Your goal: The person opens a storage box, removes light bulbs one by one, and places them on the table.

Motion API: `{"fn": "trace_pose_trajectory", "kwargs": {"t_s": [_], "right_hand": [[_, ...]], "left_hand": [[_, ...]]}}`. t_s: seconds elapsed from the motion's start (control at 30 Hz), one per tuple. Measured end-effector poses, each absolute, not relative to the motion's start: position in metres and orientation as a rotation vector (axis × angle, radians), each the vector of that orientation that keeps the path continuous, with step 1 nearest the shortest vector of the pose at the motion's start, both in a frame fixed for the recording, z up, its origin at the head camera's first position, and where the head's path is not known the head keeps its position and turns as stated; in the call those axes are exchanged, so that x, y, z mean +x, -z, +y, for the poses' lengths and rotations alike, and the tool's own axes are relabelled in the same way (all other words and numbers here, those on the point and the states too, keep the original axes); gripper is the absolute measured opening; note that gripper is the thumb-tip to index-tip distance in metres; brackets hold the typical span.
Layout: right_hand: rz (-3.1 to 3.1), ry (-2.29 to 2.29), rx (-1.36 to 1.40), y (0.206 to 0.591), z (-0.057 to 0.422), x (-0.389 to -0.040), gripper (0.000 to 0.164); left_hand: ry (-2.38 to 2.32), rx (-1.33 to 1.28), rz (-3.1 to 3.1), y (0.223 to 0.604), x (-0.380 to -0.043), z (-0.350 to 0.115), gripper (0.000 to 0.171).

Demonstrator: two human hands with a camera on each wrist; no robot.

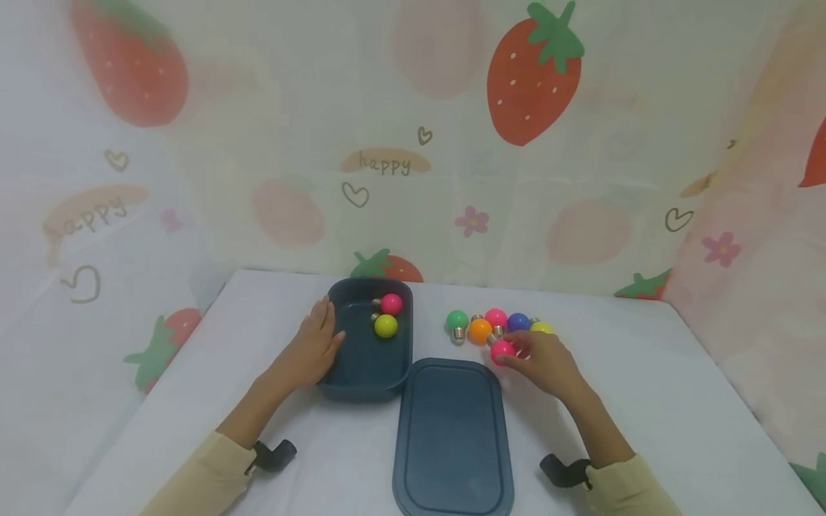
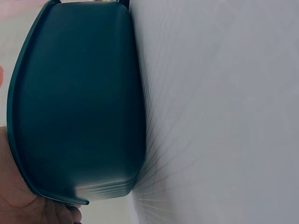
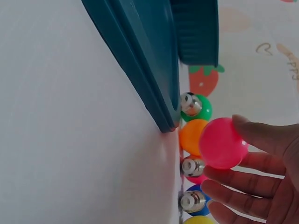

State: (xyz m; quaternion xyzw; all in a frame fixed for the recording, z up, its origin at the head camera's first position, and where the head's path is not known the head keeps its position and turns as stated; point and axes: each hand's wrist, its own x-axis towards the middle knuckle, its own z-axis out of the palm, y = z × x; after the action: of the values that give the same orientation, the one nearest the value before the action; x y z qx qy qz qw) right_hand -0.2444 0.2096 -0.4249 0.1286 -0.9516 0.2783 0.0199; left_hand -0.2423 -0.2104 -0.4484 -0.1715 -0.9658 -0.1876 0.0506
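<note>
At the left of the head view, my left hand [image 1: 312, 348] holds the left rim of a dark teal plastic box [image 1: 361, 380], its thumb reaching over the inner side. A pink light bulb [image 1: 391, 304] and a yellow-green light bulb [image 1: 386, 326] lie inside the box. My right hand [image 1: 543, 360] pinches another pink bulb [image 3: 223, 143] by its round part, between thumb and fingers. Close to that hand lie a green bulb [image 1: 457, 320], an orange bulb [image 1: 480, 331], a further pink bulb [image 1: 495, 317], a blue bulb [image 1: 518, 322] and a partly hidden yellow bulb [image 1: 542, 327].
A flat teal lid [image 1: 454, 437] lies in front of the bulbs, its far left corner close to the box. Everything stands on a white-covered table [image 1: 671, 401]. Behind it hangs a curtain [image 1: 516, 186] printed with strawberries.
</note>
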Motion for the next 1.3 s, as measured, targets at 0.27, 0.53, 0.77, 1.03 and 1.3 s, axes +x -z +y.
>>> {"fn": "trace_pose_trajectory", "kwargs": {"t_s": [0.27,0.53,0.77,1.03,1.3], "right_hand": [[-3.001,-0.836,0.367,0.428,0.212,-0.247,0.045],[-3.036,-0.798,0.363,0.43,0.212,-0.251,0.036],[-3.052,-0.793,0.318,0.433,0.211,-0.25,0.035],[-3.068,-0.757,0.293,0.438,0.207,-0.25,0.033],[-3.056,-0.745,0.284,0.44,0.207,-0.252,0.034]], "left_hand": [[0.572,-0.521,-2.934,0.447,-0.241,-0.21,0.065],[0.562,-0.542,-2.912,0.447,-0.241,-0.211,0.064],[0.566,-0.535,-2.933,0.447,-0.242,-0.21,0.065],[0.568,-0.534,-2.935,0.448,-0.242,-0.21,0.064],[0.563,-0.53,-2.957,0.447,-0.242,-0.211,0.065]]}}
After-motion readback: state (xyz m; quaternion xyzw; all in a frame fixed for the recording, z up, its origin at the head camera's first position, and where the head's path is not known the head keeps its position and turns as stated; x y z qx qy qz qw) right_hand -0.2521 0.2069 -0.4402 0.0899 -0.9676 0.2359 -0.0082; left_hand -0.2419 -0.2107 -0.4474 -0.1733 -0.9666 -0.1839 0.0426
